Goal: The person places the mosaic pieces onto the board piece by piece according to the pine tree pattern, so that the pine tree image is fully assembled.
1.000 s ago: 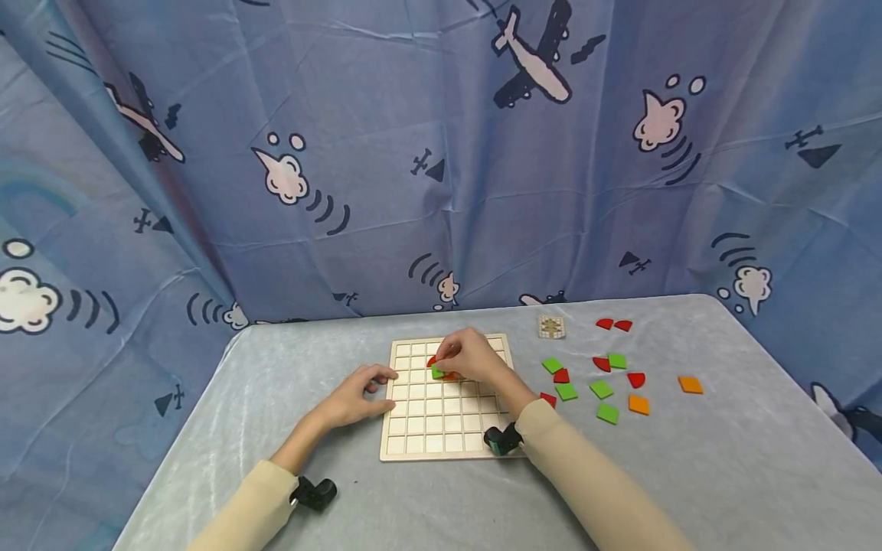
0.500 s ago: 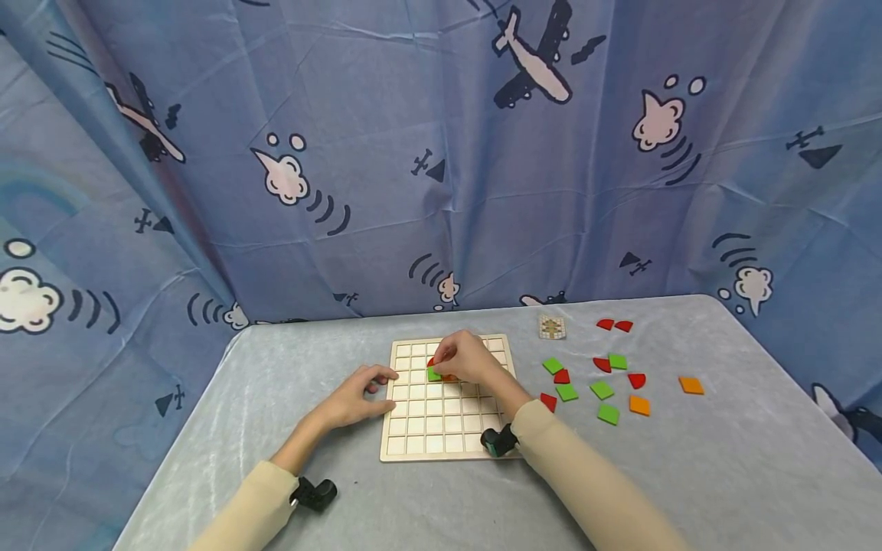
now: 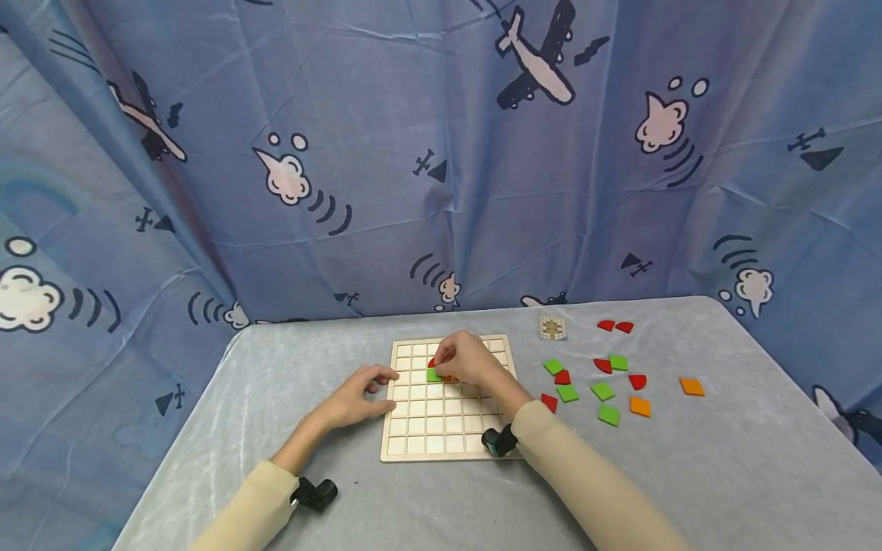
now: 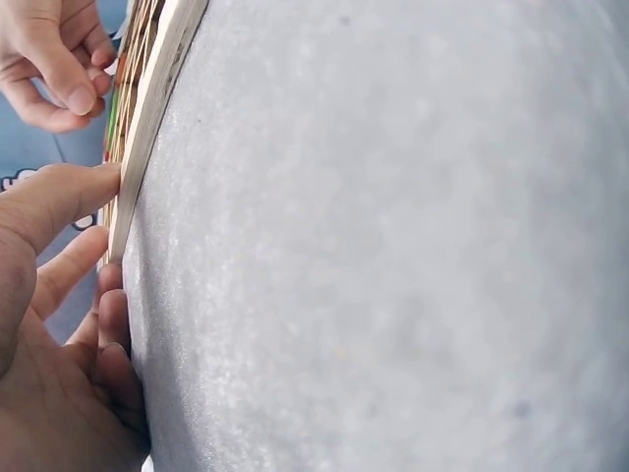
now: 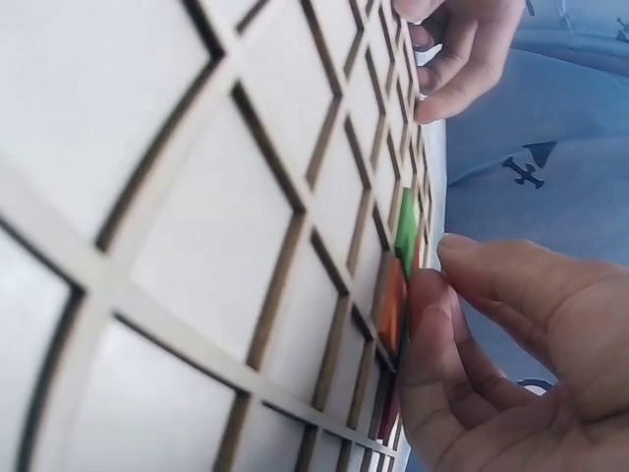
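A pale wooden grid board (image 3: 434, 444) lies on the grey-covered table. My left hand (image 3: 358, 394) rests at its left edge, fingertips and thumb spread along the rim; the left wrist view shows the thumb (image 4: 84, 192) against the edge. Over the upper middle cells, my right hand (image 3: 468, 360) has curled fingers, thumb and index tips close together beside a green square tile (image 3: 432, 375). That green tile (image 5: 405, 221) lies in a cell; whether the fingertips grip it I cannot tell. A red piece (image 3: 431, 362) and an orange tile (image 5: 391, 305) sit beside it, partly covered by the hand.
Right of the board lie loose green squares (image 3: 602, 392), red quarter-round pieces (image 3: 638, 381) and orange squares (image 3: 692, 386). A small square pattern card (image 3: 553, 328) lies behind them. A blue printed curtain (image 3: 386, 191) hangs behind the table.
The right hand has shifted slightly left and down with the green tile, which now lies flat in its cell. Over the last half second little differs. The left hand has stayed in place.
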